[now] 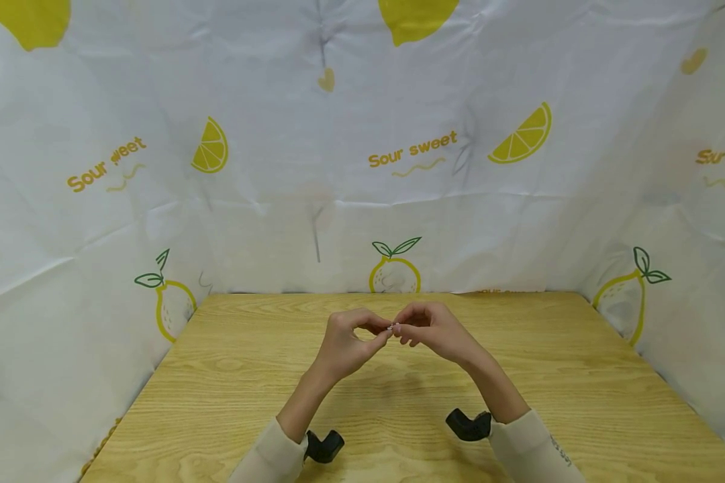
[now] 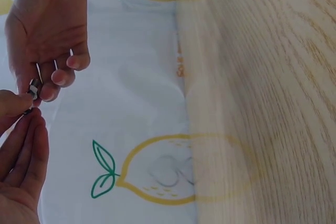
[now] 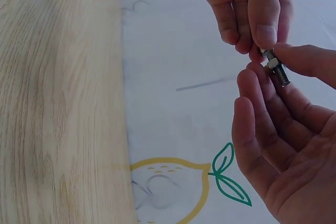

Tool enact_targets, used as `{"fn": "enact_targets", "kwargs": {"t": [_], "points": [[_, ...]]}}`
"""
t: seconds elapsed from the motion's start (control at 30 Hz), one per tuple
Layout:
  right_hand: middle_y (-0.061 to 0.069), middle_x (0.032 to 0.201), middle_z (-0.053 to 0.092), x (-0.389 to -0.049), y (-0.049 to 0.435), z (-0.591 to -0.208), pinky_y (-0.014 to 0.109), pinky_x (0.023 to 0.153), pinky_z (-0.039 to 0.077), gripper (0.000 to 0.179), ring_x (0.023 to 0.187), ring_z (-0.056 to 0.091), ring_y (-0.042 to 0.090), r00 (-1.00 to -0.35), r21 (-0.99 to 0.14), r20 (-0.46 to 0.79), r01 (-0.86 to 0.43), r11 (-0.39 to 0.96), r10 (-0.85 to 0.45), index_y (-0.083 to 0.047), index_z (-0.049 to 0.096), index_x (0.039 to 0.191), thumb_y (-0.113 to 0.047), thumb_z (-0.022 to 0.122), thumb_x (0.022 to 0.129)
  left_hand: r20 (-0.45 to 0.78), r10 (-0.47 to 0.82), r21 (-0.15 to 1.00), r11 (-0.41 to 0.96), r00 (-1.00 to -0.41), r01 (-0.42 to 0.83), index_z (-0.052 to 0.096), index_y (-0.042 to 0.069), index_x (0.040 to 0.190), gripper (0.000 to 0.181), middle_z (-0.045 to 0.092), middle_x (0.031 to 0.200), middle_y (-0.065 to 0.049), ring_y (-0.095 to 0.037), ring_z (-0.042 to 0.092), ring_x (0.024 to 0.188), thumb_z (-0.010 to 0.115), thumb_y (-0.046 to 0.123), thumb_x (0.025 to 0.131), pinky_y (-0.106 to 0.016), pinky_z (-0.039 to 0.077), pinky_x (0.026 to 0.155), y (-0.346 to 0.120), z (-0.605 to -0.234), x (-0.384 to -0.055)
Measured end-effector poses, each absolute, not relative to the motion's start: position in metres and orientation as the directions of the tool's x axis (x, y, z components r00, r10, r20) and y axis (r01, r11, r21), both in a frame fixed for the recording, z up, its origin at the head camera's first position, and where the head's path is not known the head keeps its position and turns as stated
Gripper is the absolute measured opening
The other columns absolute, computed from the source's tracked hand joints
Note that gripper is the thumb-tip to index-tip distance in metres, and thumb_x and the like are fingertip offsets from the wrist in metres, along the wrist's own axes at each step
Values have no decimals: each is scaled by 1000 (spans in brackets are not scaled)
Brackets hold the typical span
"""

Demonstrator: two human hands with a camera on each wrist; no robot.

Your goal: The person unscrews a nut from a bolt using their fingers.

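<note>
Both hands meet in front of me above the table, fingertip to fingertip. My left hand [image 1: 346, 345] pinches one end of a small metal bolt [image 3: 284, 79] between thumb and fingers; that end is hidden. A hex nut [image 3: 273, 63] sits around the bolt's shaft, with bare thread showing beyond it. At the nut, my right hand [image 1: 440, 333] pinches with thumb and index finger, its other fingers loosely bent below. The left wrist view shows the bolt [image 2: 34, 86] as a short dark piece between the fingertips.
A light wooden table [image 1: 229, 376] lies beneath the hands. White cloth [image 1: 278, 161] printed with lemons hangs behind it and along both sides. Black wrist mounts [image 1: 325, 447] jut inward from both sleeves, over the table's near part.
</note>
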State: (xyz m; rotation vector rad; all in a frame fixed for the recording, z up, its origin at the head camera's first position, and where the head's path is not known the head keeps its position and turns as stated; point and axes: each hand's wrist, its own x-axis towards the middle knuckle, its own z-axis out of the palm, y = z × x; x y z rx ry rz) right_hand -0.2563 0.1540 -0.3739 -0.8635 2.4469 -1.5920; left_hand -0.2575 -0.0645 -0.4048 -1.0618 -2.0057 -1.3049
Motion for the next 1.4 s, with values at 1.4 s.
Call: {"fn": "enact_targets", "kwargs": {"t": [1.4], "points": [[22, 103, 71, -255, 158, -371, 33, 73, 63, 20, 82, 70, 13, -825, -864, 255, -429, 264, -505, 2, 68, 114, -10, 69, 98, 763, 314, 516, 229, -564, 825, 81, 7, 95, 9, 80, 88, -5, -12, 76, 76, 81, 3, 88, -20, 62, 70, -64, -407, -259]]}}
